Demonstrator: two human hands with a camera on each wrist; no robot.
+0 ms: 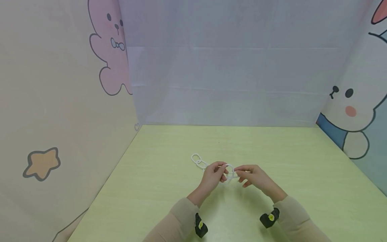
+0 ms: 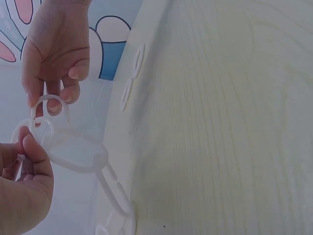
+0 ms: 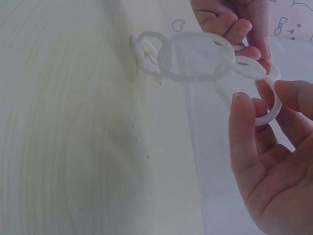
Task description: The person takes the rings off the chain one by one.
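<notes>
A white plastic chain of oval links (image 1: 196, 158) runs from the table into the space between the hands. The left hand (image 1: 211, 174) pinches a link between thumb and fingers; this link (image 2: 73, 169) joins others that trail down toward the table. The right hand (image 1: 255, 176) holds another white link (image 3: 268, 119) between thumb and fingertips, right beside the left hand's fingers. In the right wrist view the links overlap near both sets of fingertips, so whether the two held links are joined I cannot tell. The fingers partly hide them.
The pale yellow-green table (image 1: 145, 188) carries the chain's far end. Two more white links (image 2: 139, 61) lie on it in the left wrist view. Cloth walls with cartoon figures stand around it, and a dark wrist camera (image 1: 201, 227) sits on each sleeve.
</notes>
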